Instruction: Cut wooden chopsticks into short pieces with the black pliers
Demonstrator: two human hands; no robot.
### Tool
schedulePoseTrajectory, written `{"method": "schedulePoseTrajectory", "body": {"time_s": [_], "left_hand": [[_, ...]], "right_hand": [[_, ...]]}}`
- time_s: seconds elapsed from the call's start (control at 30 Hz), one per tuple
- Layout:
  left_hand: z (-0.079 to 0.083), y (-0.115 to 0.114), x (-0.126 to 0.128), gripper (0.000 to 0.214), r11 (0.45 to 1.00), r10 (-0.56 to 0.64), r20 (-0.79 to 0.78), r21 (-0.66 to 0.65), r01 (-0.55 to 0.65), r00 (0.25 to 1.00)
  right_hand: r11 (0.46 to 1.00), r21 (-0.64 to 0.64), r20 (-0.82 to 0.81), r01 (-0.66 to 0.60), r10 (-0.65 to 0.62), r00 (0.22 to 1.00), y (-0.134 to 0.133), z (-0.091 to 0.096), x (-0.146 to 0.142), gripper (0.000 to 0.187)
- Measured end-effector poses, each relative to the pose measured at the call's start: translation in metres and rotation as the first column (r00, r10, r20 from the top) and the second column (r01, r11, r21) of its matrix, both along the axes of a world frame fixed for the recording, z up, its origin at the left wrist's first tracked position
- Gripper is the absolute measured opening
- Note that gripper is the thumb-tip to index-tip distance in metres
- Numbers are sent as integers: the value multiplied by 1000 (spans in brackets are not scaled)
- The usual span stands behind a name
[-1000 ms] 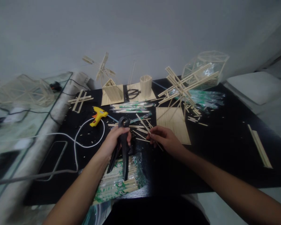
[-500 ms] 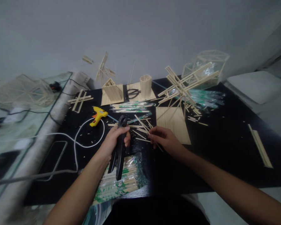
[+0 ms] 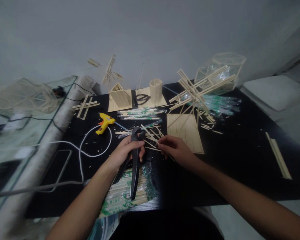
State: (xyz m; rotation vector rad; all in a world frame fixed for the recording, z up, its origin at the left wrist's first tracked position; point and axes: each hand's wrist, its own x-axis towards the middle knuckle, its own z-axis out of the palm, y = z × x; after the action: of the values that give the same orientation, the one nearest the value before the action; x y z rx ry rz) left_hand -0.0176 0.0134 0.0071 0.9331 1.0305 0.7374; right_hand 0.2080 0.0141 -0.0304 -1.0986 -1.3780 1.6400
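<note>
My left hand grips black end-cutting pincers by the handles, which are spread apart. The pincers' jaws point away from me and stand open. In my right hand a thin wooden stick is pinched between thumb and fingers, its far end reaching left close to the jaws. Whether stick and jaws touch, I cannot tell. Loose sticks lie in a heap just beyond both hands. Below the pincers is a pack of wrapped chopsticks. A flat wooden board lies beyond my right hand.
A yellow glue gun with a white cord lies left. Stick-built windmill blades stand over the board. Two stick structures on bases, scissors and more wrapped chopsticks are at the back. Flat strips lie far right.
My left hand has shifted slightly right with the pincers, turning them so their jaws now show open beside the stick. My right hand has hardly moved.
</note>
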Motion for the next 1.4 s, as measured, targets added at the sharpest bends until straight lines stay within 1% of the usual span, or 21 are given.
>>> {"method": "schedulePoseTrajectory", "body": {"time_s": [0.17, 0.37, 0.5, 0.6, 0.73, 0.93, 1.03, 1.17, 1.27, 1.4], "left_hand": [[-2, -1, -1, 29, 1000, -9, 15, -6, 9, 1000], [3, -2, 0, 29, 999, -41, 22, -19, 41, 999], [6, -5, 2, 26, 999, -44, 87, -17, 46, 995], [8, -7, 3, 25, 998, -39, 137, -52, 47, 990], [10, -7, 2, 23, 991, -60, 164, -112, 79, 985], [4, -5, -3, 27, 983, -114, 278, -107, 149, 954], [1, -8, -6, 30, 962, -177, 283, -154, 227, 943], [-1, -14, -6, 36, 899, -284, 280, -256, 356, 917], [-2, -17, -3, 37, 872, -313, 266, -301, 387, 912], [0, -20, 3, 39, 852, -334, 240, -337, 401, 912]], "right_hand": [[1000, 2, 18, -6, 6, 1000, -1, 1, -1, 23], [999, 45, 52, -8, 6, 999, 0, 4, 0, 21], [999, 51, 45, -16, 13, 999, 0, 4, 0, 18], [999, 42, 43, -17, 16, 999, 0, 2, 0, 18], [999, 51, 43, -18, 15, 999, 1, 1, 1, 21], [998, 47, 9, -40, 40, 999, -1, 2, 1, 23], [996, 61, -44, -67, 70, 997, -3, 3, 0, 27], [986, 119, -118, -119, 133, 984, -7, 4, 0, 38], [974, 172, -87, -150, 167, 982, -9, 3, -1, 45], [951, 236, -24, -201, 212, 977, -12, 4, -2, 46]]}}
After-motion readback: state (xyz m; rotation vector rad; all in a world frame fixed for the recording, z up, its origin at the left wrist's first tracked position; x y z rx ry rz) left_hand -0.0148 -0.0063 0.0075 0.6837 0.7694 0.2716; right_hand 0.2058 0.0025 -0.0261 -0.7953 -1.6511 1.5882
